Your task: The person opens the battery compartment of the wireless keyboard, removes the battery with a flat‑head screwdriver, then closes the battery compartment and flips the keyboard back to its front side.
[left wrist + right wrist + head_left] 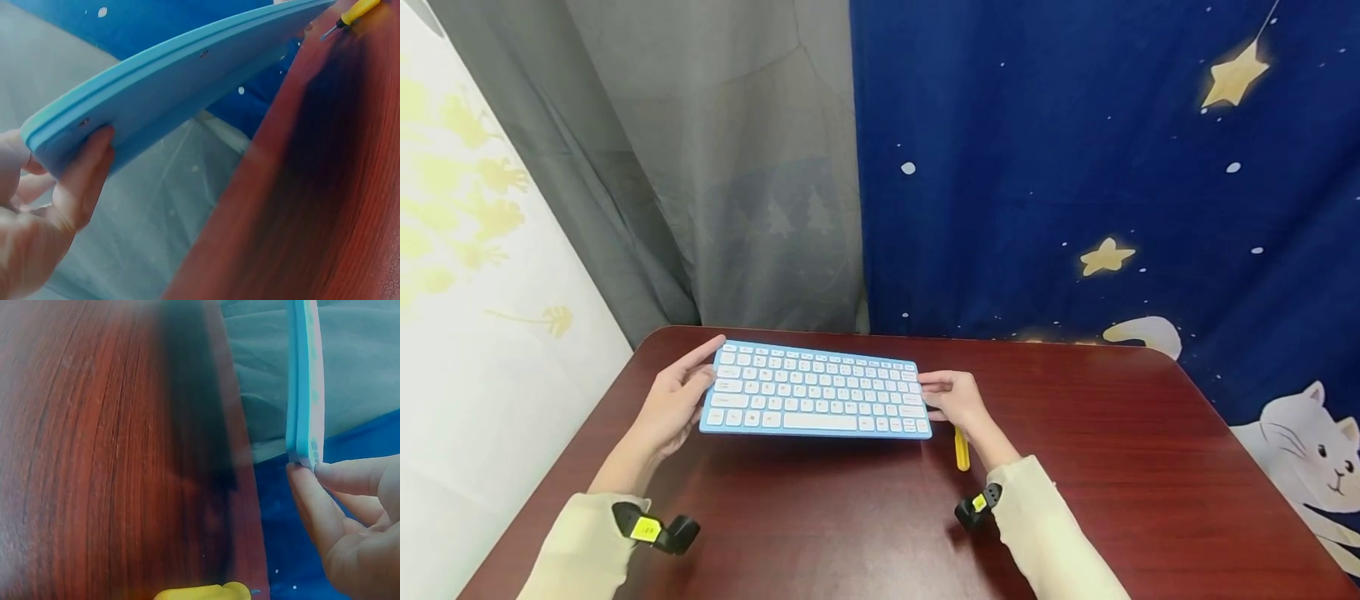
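A blue keyboard (820,392) with white keys is held up off the table between both hands, its keys facing the head camera. My left hand (672,404) grips its left end, thumb on the front side and fingers behind; in the left wrist view a fingertip presses the plain blue underside (181,81). At the other end my right hand (957,398) pinches the keyboard's edge, and the right wrist view shows fingertips (301,475) right at its corner. Below the right hand lies a screwdriver (962,450) with a yellow handle, partly hidden by that hand in the head view.
The dark red wooden table (1112,467) spreads beneath, with the keyboard's shadow on it. Behind its far edge hang a grey curtain (760,208) and a blue star-patterned curtain (1000,167). A white patterned cloth (490,333) hangs along the left.
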`<state>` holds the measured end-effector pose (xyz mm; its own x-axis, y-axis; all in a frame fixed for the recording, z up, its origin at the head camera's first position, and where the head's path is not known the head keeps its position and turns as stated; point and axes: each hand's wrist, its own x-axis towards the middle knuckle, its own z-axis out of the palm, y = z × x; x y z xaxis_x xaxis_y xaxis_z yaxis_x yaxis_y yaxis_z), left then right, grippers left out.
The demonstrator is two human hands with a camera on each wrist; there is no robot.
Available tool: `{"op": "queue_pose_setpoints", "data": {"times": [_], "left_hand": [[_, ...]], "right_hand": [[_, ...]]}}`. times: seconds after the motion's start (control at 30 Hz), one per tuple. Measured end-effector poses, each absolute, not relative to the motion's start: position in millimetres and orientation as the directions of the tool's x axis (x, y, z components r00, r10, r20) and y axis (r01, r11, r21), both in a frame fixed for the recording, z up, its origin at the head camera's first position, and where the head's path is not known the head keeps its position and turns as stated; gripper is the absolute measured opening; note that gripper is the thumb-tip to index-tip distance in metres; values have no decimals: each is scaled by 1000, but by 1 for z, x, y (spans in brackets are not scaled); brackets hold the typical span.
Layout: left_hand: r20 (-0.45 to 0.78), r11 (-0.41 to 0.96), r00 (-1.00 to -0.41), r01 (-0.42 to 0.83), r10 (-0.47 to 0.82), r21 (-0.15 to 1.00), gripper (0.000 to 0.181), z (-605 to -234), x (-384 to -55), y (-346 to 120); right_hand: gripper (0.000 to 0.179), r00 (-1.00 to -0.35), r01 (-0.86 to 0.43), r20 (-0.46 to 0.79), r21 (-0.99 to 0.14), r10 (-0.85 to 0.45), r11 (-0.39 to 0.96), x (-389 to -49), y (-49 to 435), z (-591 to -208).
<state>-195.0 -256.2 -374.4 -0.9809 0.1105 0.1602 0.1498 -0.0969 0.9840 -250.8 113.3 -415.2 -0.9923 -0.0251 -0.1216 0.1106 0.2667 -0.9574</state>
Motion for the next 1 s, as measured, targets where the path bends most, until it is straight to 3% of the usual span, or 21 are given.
{"op": "queue_pose_setpoints", "data": {"times": [0.23,0.5,0.77,1.0], "left_hand": [[189,-67,-982,187,26,980,48,-358,-186,-246],[211,-43,-977,212,-29,976,48,-346,-177,-239],[208,-9,-977,209,-44,978,48,-342,-170,-230],[191,25,-981,190,-44,982,49,-342,-169,-223]], "right_hand": [[25,-998,13,-29,-948,-47,317,-248,110,-408],[25,-987,-160,148,-851,-64,500,-239,103,-394],[25,-948,-317,282,-840,-145,440,-222,90,-382],[22,-891,-439,341,-816,-299,377,-201,69,-368]]}}
